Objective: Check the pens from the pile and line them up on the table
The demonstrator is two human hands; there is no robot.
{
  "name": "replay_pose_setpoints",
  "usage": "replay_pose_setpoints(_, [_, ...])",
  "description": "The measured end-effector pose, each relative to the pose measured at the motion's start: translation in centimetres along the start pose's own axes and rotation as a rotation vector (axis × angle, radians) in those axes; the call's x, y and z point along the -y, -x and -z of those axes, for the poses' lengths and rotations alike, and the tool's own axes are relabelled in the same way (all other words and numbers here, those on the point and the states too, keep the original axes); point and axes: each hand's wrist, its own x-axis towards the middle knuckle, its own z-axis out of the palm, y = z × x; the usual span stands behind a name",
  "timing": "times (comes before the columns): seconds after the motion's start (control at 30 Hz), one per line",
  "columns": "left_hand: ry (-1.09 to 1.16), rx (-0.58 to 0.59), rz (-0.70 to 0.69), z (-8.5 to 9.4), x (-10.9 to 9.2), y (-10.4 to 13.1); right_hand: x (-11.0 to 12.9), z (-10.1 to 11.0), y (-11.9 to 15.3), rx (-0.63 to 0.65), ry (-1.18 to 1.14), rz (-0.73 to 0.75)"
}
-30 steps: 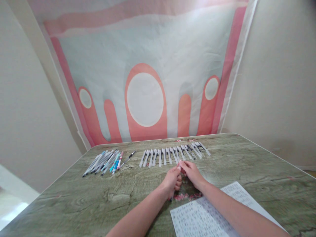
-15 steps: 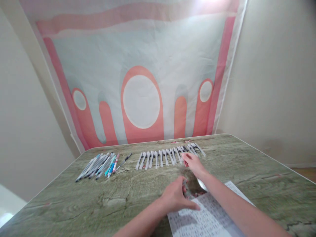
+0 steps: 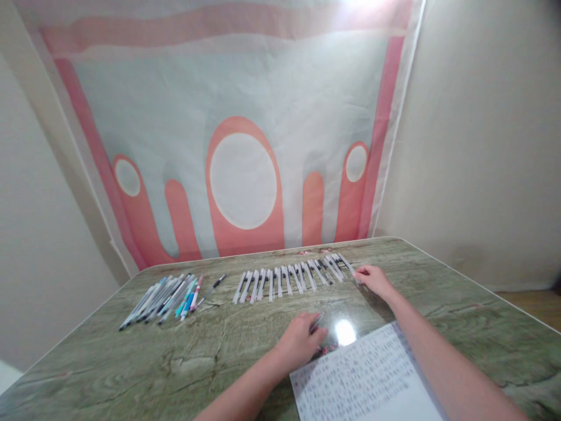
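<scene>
Several clear plastic strips with dark parts form a slanted row (image 3: pixel 287 280) across the middle of the table. My right hand (image 3: pixel 370 279) pinches the lower end of the strip (image 3: pixel 349 266) at the row's right end. Nearer to me, my left hand (image 3: pixel 304 336) is closed on a thin dark object (image 3: pixel 316 321), seemingly a pen, whose tip shows above the fingers. A sheet of paper (image 3: pixel 359 380) covered in handwriting lies below and between my forearms.
A pile of pens and markers (image 3: pixel 162 298) lies at the left of the wood-patterned table (image 3: pixel 131 374). One black and clear pen (image 3: pixel 213 289) rests beside it. A pink and white cloth (image 3: pixel 245 234) hangs behind the table.
My right hand has moved right, from over the row to its right end. The fingers of my left hand have closed, with the thin dark object now between them. The view has shifted slightly.
</scene>
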Motion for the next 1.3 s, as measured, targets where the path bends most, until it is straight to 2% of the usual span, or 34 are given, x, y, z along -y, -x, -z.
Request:
replay_pose_setpoints(0.07, [0.128, -0.007, 0.057, -0.1, 0.4, -0.4, -0.3, 0.1, 0.1, 0.004, 0.002, 0.044])
replay_pose_setpoints(0.17, [0.368, 0.044, 0.23, -0.5, 1.5, -1.1, -0.4, 0.4, 0.2, 0.011, 0.05, 0.089])
replay_pose_setpoints(0.23, [0.515, 0.036, 0.309, -0.8, 2.2, -1.5, -0.4, 0.5, 0.1, 0.009, 0.109, 0.105])
replay_pose_setpoints(0.37, [0.753, -0.036, 0.361, -1.0, 3.2, -2.2, -0.5, 0.4, 0.1, 0.017, 0.233, 0.109])
replay_pose_setpoints(0.53, [0.937, -0.098, 0.413, -0.7, 3.5, -2.4, -0.6, 0.3, 0.3, 0.011, 0.279, 0.139])
replay_pose_setpoints(0.63, [1.028, -0.12, 0.452, -0.4, 3.4, -2.4, 0.5, 0.4, 0.3, -0.094, 0.244, 0.122])
replay_pose_setpoints(0.73, [1.097, -0.129, 0.436, -0.1, 3.2, -2.4, 3.2, 0.0, 0.8, -0.163, 0.137, 0.13])
replay_pose_setpoints(0.8, [1.12, -0.131, 0.411, 0.0, 3.2, -2.3, 5.5, -0.9, 1.6, -0.038, -0.014, 0.116])
replay_pose_setpoints(0.87, [1.122, -0.126, 0.394, -0.1, 3.1, -2.3, 7.6, -2.4, 2.9, 0.223, -0.215, 0.047])
replay_pose_setpoints(0.93, [1.109, -0.114, 0.38, -0.1, 3.1, -2.2, 9.0, -4.3, 4.4, 0.438, -0.363, -0.016])
replay_pose_setpoints(1.0, [1.098, -0.098, 0.362, -0.2, 3.0, -2.2, 9.8, -5.9, 5.9, 0.562, -0.418, -0.058])
replay_pose_setpoints(1.1, [1.094, -0.086, 0.337, -0.4, 2.9, -2.1, 10.1, -7.5, 7.5, 0.642, -0.432, -0.049])
replay_pose_setpoints(1.3, [1.064, -0.066, 0.321, -0.4, 3.0, -2.2, 10.1, -7.6, 8.0, 0.604, -0.448, -0.03])
